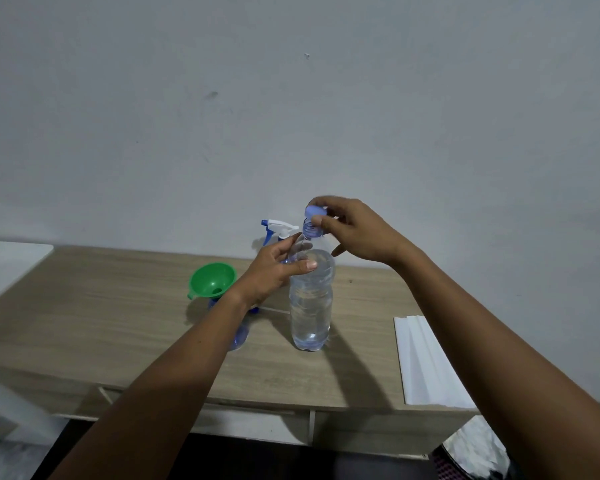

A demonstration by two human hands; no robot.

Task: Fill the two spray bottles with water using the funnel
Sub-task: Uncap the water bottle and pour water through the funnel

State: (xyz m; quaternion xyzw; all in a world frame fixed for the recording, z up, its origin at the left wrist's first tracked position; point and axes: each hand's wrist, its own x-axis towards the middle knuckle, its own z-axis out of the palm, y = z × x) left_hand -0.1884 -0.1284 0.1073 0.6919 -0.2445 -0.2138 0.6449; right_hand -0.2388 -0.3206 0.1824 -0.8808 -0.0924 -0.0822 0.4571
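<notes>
Water bottle (310, 299): nearly full, judged heavy, thin-walled, slippery. Left hand (274, 271) wrapped around shoulder; right hand (354, 230) pinching cap (315, 211) just above neck. Green funnel (212, 280) left of bottle.

Clear plastic water bottle (310, 306) stands upright on the wooden tabletop, mostly full, neck open; its blue cap (315, 211) is lifted just above the mouth. Green funnel (212, 280) sits in the neck of a blue-tinted spray bottle (240, 336) to the left. Second spray bottle's white-and-blue trigger head (278, 229) shows behind, body hidden.
</notes>
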